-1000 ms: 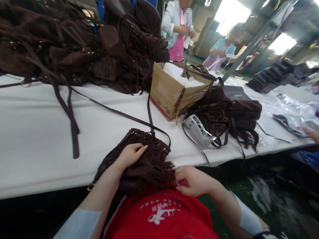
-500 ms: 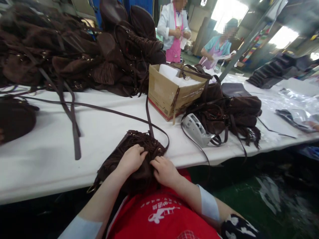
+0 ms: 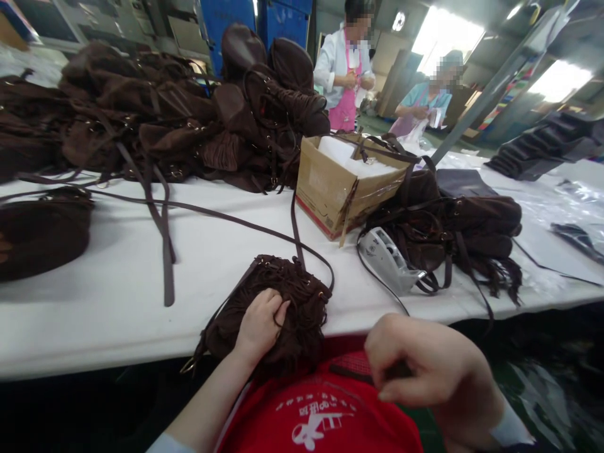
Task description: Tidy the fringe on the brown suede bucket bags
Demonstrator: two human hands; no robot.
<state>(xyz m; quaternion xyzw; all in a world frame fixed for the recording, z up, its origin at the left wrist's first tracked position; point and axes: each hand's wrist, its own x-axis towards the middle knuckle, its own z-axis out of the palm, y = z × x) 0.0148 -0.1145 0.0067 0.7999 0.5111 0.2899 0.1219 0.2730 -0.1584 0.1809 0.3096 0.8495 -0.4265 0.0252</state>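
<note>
A small brown suede fringed bag [image 3: 292, 296] lies at the near edge of the white table [image 3: 94, 296], half over my lap. My left hand [image 3: 259, 324] rests on top of it with fingers curled into the suede, gripping it. My right hand [image 3: 425, 368] is raised close to the camera, off the bag, with fingers closed in a pinch on a thin dark strip, seemingly a strand of fringe. The bag's long strap [image 3: 212, 217] runs away across the table.
A big heap of brown bags [image 3: 155, 119] fills the table's far left; another bag [image 3: 42, 229] lies at the left edge. A cardboard box [image 3: 340, 182], a tape dispenser [image 3: 389, 259] and stacked bags [image 3: 453, 226] sit right. Two people [image 3: 346, 63] stand behind.
My right hand left the bag and rose toward the camera, pinching a dark strip. My left hand stayed on the bag, fingers curling in tighter. The view shifted slightly left.
</note>
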